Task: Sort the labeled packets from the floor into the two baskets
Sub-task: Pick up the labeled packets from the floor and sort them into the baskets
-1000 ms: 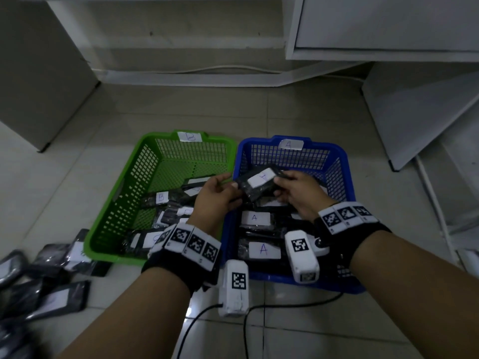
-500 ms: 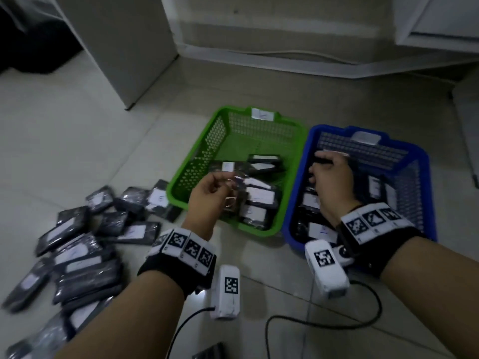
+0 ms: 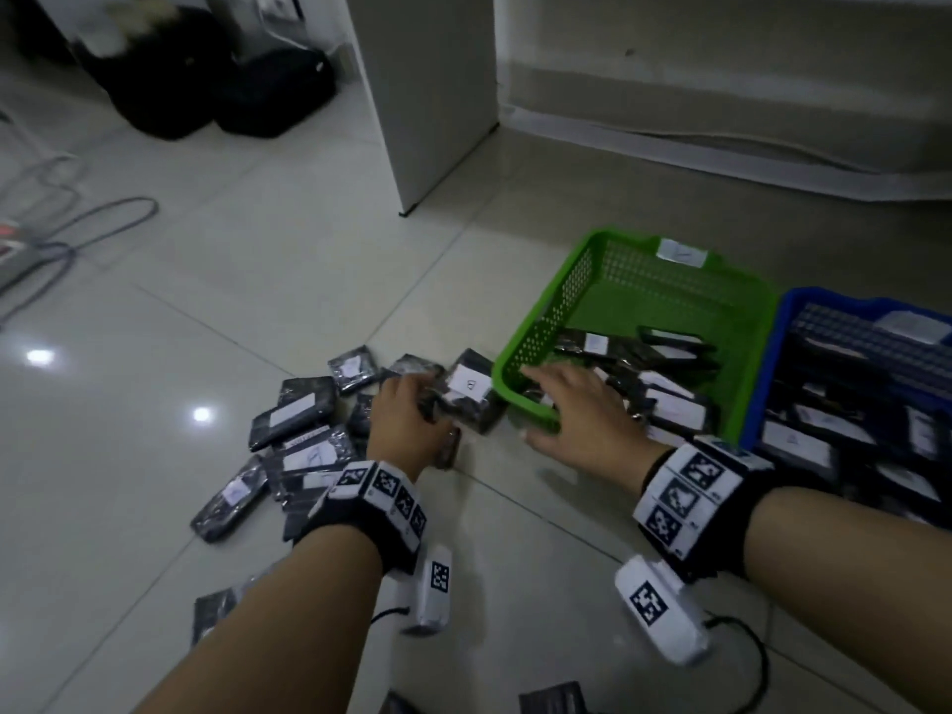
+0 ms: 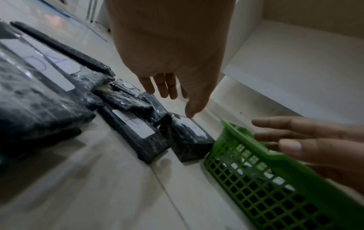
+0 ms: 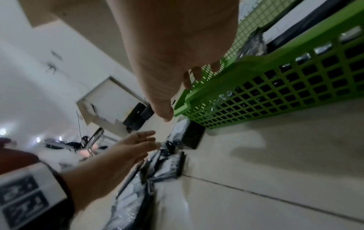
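Several black packets with white labels (image 3: 304, 435) lie in a pile on the tiled floor, left of the green basket (image 3: 536, 322). The blue basket (image 3: 803, 301) stands to its right, and both baskets hold packets. My left hand (image 3: 417, 399) hovers over the pile with straight fingers (image 4: 163, 90) and holds nothing. Its thumb is just above a labelled packet (image 4: 187, 135) that lies against the green basket (image 4: 256, 171). A packet marked B (image 4: 135, 126) lies beside that one. My right hand (image 3: 546, 399) is spread, empty, over the green basket's near left corner (image 5: 275, 85).
A white cabinet panel (image 3: 438, 95) stands behind the pile, with black bags (image 3: 216, 79) at the far left. Grey cables (image 3: 77, 224) trail over the floor at the left edge. More packets (image 3: 551, 698) lie close to me at the bottom.
Both hands held one packet over the blue basket; now they are empty. My left hand has dropped to the floor pile. My right has swung left to the green basket's corner.
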Tool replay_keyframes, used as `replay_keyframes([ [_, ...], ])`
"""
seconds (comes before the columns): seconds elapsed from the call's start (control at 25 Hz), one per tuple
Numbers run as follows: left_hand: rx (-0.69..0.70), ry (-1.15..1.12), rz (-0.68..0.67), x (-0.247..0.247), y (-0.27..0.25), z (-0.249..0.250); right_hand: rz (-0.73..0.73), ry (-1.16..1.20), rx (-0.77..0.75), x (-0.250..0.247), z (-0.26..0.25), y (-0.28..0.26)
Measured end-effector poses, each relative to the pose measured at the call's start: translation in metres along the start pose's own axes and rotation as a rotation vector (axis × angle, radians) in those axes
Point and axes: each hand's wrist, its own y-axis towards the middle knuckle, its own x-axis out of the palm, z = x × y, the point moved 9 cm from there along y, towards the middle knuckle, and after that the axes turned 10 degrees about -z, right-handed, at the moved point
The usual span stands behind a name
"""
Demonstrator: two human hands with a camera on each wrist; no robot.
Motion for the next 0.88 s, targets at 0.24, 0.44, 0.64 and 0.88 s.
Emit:
replay_keyframes([
  [0.24,0.090,0.432,-0.183,0.037,0.029,0.012,-0.169,-0.247,0.060,0.027,-0.002,0.007],
  [0.44,0.052,0.428,-0.141,0.045,0.033,0.011,-0.152,-0.225,0.050,0.024,-0.002,0.007],
  [0.64,0.146,0.092,-0.114,0.019,0.003,-0.009,-0.188,-0.133,0.137,0.024,0.002,0.016],
  [0.88,0.151,-0.419,-0.232,-0.020,-0.014,-0.028,0.037,-0.021,0.098,0.008,-0.028,0.039],
])
